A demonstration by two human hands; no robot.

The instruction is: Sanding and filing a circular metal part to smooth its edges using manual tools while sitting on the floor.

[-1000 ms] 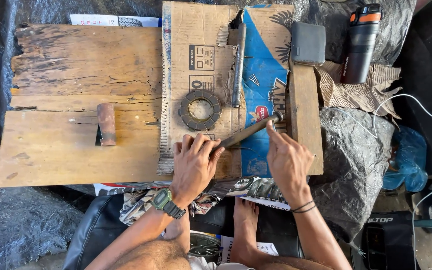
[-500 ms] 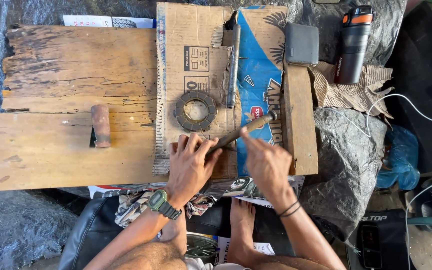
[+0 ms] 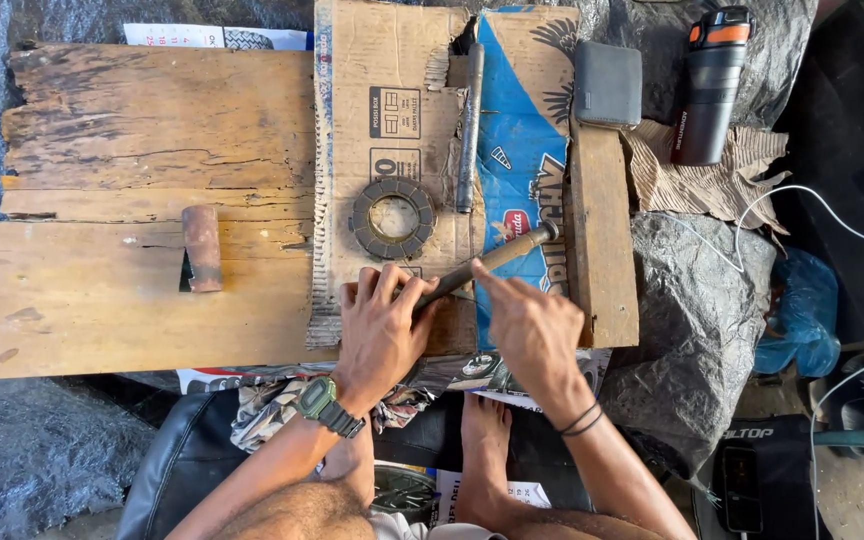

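Observation:
My left hand, with a green watch on its wrist, is closed around the lower end of a wooden-handled tool. The tool lies slanted on the cardboard, with its dark head pointing up and to the right. My right hand rests just right of the left one, its thumb and forefinger pinching the middle of the handle. A dark metal ring with a notched rim lies flat on the cardboard just above my left hand. Further up, a dark metal rod lies lengthwise.
A weathered wooden board carries a rusty short tube at left. A narrow wooden plank lies right of the blue cardboard. Beyond are a grey wallet, a dark flask, black plastic sheeting and a white cable.
My right hand has moved left, from the tool's head by the narrow plank to the middle of the handle. My left hand has stayed on the handle's lower end.

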